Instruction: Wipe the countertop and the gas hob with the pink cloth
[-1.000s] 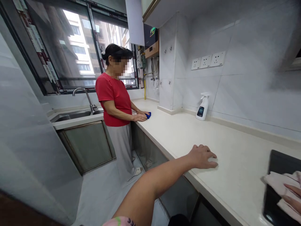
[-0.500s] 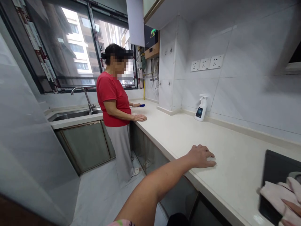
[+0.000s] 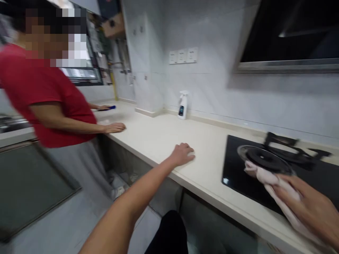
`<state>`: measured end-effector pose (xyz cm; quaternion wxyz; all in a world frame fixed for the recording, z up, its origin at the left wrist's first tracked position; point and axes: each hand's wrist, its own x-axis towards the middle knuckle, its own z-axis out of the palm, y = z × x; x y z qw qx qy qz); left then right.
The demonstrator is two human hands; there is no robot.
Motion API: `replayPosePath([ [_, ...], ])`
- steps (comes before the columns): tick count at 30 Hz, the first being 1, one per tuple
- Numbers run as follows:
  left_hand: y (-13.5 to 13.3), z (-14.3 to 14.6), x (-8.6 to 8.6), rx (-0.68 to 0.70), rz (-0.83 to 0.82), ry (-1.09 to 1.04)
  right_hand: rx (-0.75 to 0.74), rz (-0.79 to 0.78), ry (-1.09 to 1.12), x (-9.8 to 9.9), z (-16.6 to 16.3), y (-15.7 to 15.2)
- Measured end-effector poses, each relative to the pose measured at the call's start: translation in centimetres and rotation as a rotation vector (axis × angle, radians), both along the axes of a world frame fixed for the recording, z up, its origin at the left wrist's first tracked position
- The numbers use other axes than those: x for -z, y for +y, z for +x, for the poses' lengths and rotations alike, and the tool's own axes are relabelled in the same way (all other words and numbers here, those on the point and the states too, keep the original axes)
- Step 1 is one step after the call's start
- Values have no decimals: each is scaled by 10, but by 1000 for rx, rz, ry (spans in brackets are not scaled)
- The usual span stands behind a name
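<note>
Right hand (image 3: 312, 208) grips the cloth (image 3: 262, 173) at the burner (image 3: 263, 157), left hand (image 3: 182, 155) open on the tabletop (image 3: 159, 134). I'd press evenly, small circles.

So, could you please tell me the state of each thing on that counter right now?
Left hand, open, flat on the countertop.
Right hand, holding the pink cloth.
Pink cloth, bunched, touching the hob's burner.
Spray bottle, upright by the wall.
Co-worker's hand, resting on the countertop.

Left hand (image 3: 182, 154) flat, right (image 3: 311, 208) perhaps clasped.
</note>
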<state>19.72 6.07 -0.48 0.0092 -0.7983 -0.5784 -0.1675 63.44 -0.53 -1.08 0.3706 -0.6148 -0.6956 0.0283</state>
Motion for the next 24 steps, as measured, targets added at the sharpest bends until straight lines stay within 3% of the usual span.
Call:
replayPosePath([
  [2, 7, -3, 1, 29, 9, -22, 89, -22, 3, -20, 17, 12],
  [4, 12, -5, 1, 47, 15, -30, 123, -43, -59, -27, 27, 28],
  [8, 13, -8, 1, 46, 14, -12, 126, -249, -318, -12, 23, 42],
  [11, 14, -8, 1, 53, 2, -2, 182, -271, -501, -2, 6, 33],
  [16, 16, -6, 0, 47, 6, 14, 168, -228, -557, -14, -45, 26],
  [24, 16, -6, -4, 22, 10, 27, -115, -190, -482, -31, -168, 27],
])
